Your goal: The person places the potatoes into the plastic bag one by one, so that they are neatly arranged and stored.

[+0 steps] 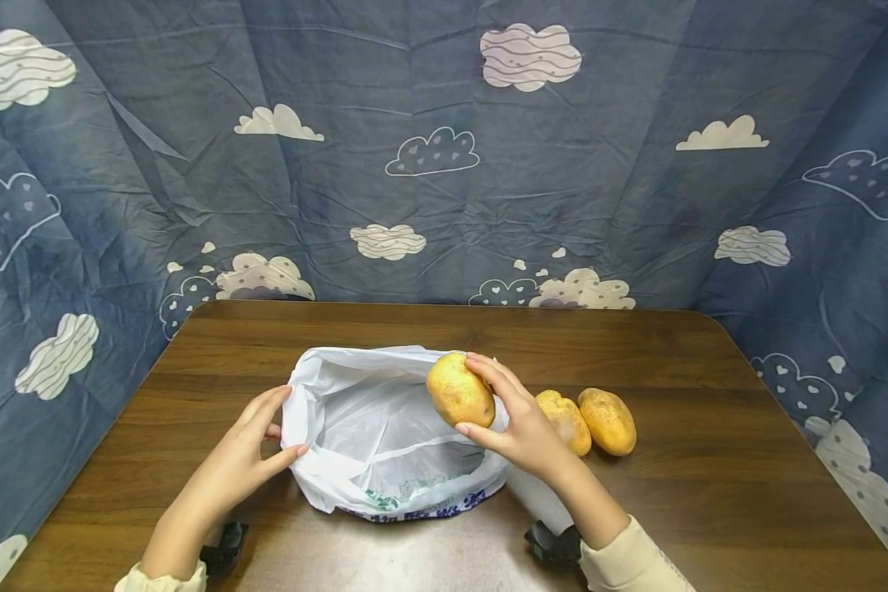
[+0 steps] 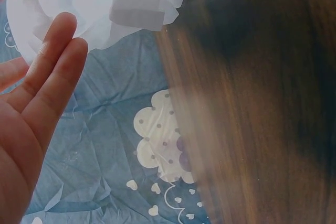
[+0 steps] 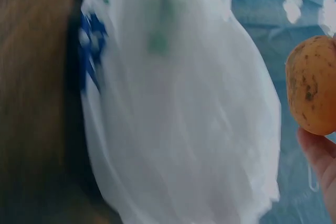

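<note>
A white plastic bag (image 1: 307,415) stands on the table with its mouth wide and its rim folded outward. My left hand (image 1: 240,452) touches the bag's left rim, thumb and fingers spread apart. In the left wrist view two straight fingers (image 2: 60,59) lie against the white plastic. My right hand (image 1: 518,415) holds a yellow potato (image 1: 459,390) between thumb and fingers, above the bag's right rim. The right wrist view shows that potato (image 3: 312,87), with dark specks, beside the bag (image 3: 184,108). Two more potatoes (image 1: 562,419) (image 1: 608,421) lie right of the bag.
The brown wooden table (image 1: 710,477) reaches back to a blue cloth (image 1: 599,205) with cloud prints, which hangs behind it and at both sides. Black wrist straps (image 1: 225,547) show under the forearms.
</note>
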A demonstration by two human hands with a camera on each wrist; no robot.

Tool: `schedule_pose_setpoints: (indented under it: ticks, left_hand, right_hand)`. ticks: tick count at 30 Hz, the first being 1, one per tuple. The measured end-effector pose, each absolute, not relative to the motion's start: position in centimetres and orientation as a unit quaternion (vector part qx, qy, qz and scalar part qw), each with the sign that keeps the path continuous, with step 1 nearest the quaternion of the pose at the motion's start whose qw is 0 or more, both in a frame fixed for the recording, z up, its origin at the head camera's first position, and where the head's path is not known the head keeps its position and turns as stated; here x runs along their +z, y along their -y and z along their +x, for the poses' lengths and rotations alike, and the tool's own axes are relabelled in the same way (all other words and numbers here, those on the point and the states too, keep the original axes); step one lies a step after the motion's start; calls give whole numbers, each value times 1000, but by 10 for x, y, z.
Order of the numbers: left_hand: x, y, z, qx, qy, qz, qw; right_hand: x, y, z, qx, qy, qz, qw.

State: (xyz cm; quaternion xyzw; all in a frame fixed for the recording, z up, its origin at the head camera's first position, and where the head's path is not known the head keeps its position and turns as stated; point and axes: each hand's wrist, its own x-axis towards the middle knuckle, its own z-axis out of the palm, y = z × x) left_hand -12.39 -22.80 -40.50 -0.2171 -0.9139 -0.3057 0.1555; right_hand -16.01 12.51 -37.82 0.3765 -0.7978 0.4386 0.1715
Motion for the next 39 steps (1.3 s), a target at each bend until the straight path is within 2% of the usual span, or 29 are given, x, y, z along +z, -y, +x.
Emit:
schedule_pose_setpoints:
  ticks: [9,29,39]
  left_hand:
    - [-405,228,-125,-308,915,-215,150]
    - [-402,226,-123,-319,907,-227,156]
    - [-404,226,-124,-315,913,-218,142]
  right_hand:
    - [-408,-92,-171,429,795,407,137]
    - [-427,-38,-180,437,815,380,25]
    - [-437,-21,-180,476,802,360,-36]
